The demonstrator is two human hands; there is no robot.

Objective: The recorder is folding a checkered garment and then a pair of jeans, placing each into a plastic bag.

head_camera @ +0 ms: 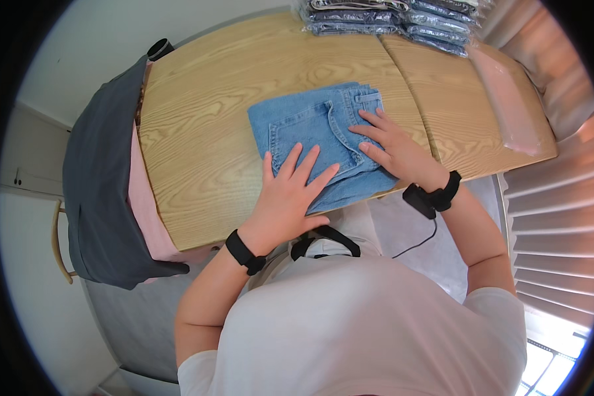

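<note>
A folded pair of light-blue denim jeans lies on the wooden table near its front edge, a stitched back pocket facing up. The waistband and a belt loop are at its right end. My left hand rests on the lower left part of the denim with fingers spread and the thumb off near the table edge. My right hand lies on the waistband end, its fingers spread over the pocket opening. Neither hand grips the cloth. A lower layer of the denim shows below the pocket, between the hands.
Stacks of folded jeans in clear plastic bags stand at the back right. Flat clear plastic bags lie at the right end. Dark grey cloth over pink cloth drapes the left end. A black cup-like object sits behind. Curtains hang at right.
</note>
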